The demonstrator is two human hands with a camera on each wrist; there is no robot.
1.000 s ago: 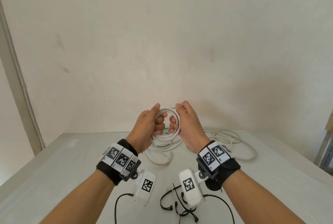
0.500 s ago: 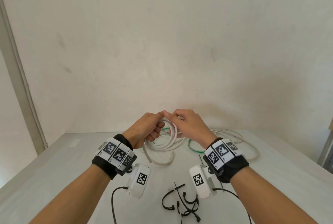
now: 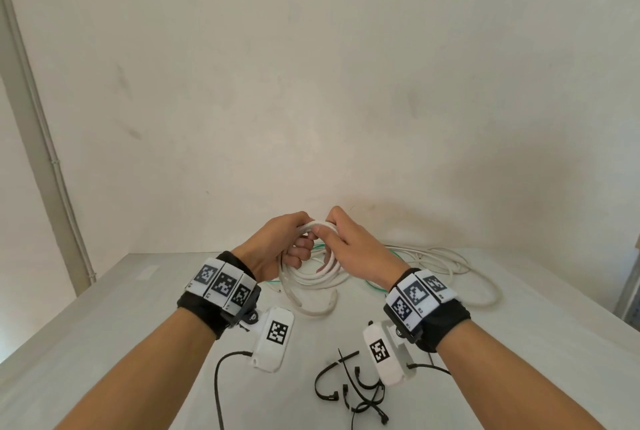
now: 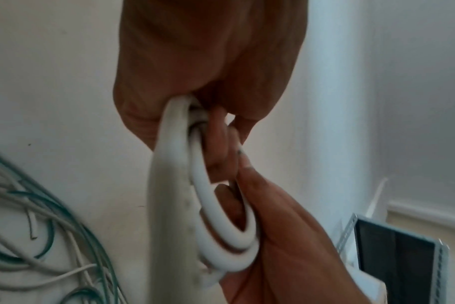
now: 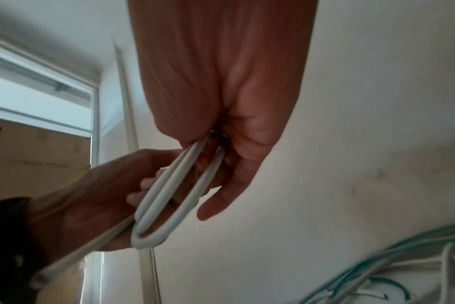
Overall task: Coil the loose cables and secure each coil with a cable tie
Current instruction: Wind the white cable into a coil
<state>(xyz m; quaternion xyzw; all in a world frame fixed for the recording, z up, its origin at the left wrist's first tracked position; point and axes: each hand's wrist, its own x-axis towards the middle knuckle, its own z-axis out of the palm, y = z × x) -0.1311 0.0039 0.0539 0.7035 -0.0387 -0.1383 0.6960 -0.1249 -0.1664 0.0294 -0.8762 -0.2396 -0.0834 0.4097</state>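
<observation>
So both hands, left hand [image 3: 277,246] and right hand [image 3: 349,249], have fingers curled round one white cable coil [image 3: 311,277] of roughly three loops, with a few black cable ties [image 3: 349,384] on the table [image 3: 104,325].

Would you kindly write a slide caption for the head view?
Both hands, left hand and right hand, grip a white cable coil above the table; black cable ties lie nearby.

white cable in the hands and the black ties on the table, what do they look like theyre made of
white cable: seemingly a smooth, matte plastic or rubbery jacket; it bends into rounded loops without kinking.
black ties: probably thin, flexible plastic; narrow strips lying curled, with small blocky heads. Finish too small to judge.
</observation>
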